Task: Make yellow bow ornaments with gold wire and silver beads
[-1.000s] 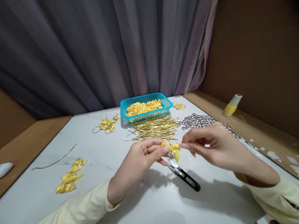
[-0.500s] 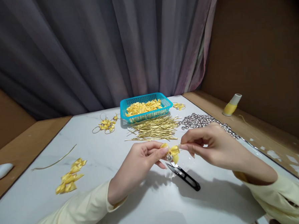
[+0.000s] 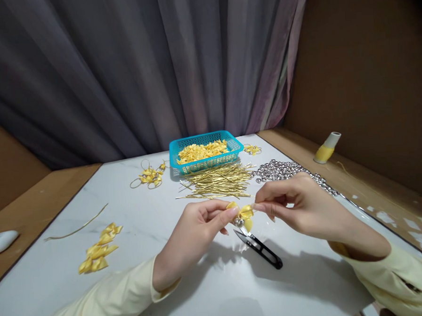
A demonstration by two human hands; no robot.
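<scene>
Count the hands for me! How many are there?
2. The left hand holds a yellow bow above the table; the right hand is pinched right beside the bow. No others show.

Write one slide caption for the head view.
Left hand holds a yellow ornament with silver beads; right hand pinches at its side, black snips lying nearby.

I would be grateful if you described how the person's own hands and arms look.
The left hand and right hand are bare, without visible gloves or rings. Both arms wear pale yellow sleeves; the left sleeve has a plain cuff, the right sleeve a small slit.
</scene>
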